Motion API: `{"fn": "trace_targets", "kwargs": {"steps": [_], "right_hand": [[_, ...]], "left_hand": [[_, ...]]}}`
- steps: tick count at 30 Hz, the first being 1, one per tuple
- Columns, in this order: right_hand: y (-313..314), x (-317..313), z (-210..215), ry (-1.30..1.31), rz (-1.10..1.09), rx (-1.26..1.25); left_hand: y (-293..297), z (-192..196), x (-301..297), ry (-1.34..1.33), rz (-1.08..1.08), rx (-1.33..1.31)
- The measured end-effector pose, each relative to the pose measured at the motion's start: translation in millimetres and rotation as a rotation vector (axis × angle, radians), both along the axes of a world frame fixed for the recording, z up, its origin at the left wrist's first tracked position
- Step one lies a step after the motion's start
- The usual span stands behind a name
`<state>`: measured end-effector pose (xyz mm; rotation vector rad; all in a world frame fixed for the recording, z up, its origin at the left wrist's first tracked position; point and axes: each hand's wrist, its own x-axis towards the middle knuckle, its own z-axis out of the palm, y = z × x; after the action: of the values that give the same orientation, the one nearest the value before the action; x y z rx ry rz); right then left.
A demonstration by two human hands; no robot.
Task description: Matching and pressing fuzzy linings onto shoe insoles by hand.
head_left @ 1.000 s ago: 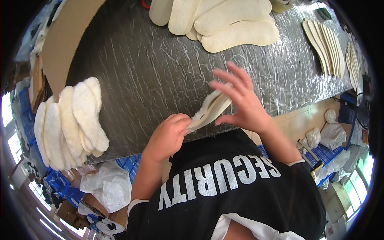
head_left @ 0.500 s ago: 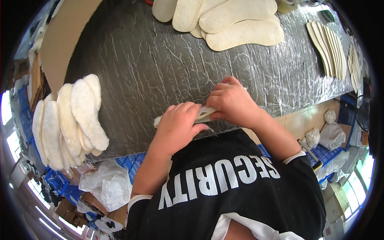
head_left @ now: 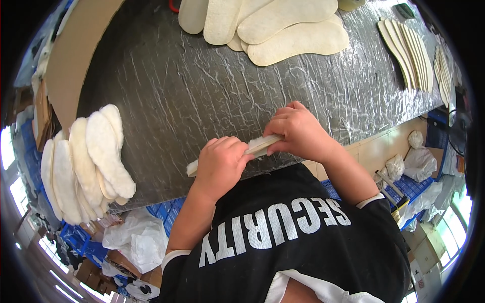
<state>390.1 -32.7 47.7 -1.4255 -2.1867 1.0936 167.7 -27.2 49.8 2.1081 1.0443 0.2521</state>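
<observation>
Left grip (head_left: 221, 162) and right grip (head_left: 298, 130) are curled closed.

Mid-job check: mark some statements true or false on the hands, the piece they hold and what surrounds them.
1. The left hand and right hand are on the same fleece-edged piece. True.
2. The fluffy insoles lie at the person's right. False: the fluffy insoles lie at the person's left.
3. Flat cream insoles overlap one another beyond the hands. True.
4. The tabletop is covered in smooth white cloth. False: the tabletop has a dark, shiny, wrinkled covering.
5. Brown cardboard shows at the upper left. True.
</observation>
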Motion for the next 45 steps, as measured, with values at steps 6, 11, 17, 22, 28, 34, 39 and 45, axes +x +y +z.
{"fn": "trace_targets", "kwargs": {"steps": [6, 11, 17, 22, 28, 34, 39, 45], "right_hand": [[-2, 3, -3, 0.032, -0.013, -0.007], [7, 25, -5, 0.506, -0.077, -0.541], [12, 41, -3, 0.860, 0.196, -0.400], [-1, 40, -21, 0.880, -0.022, -0.645], [-23, 44, -28, 0.847, -0.410, -0.776], [-40, 40, -30, 0.919, -0.519, -0.781], [-45, 43, -27, 0.862, -0.535, -0.790], [-43, 50, -19, 0.433, -0.447, -0.194]], "left_hand": [[0, -1, 0, -0.018, 0.012, 0.000], [10, -14, -15, -0.163, 0.098, -0.576], [8, -37, -33, -0.616, 0.277, -1.472], [-1, -52, -23, -0.676, 0.266, -1.732], [30, -29, -25, -0.361, 0.129, -0.775], [29, 8, 23, -0.241, -0.039, -0.028], [23, -6, 30, -0.266, -0.037, -0.015], [19, -8, 36, -0.289, 0.006, -0.085]]}}
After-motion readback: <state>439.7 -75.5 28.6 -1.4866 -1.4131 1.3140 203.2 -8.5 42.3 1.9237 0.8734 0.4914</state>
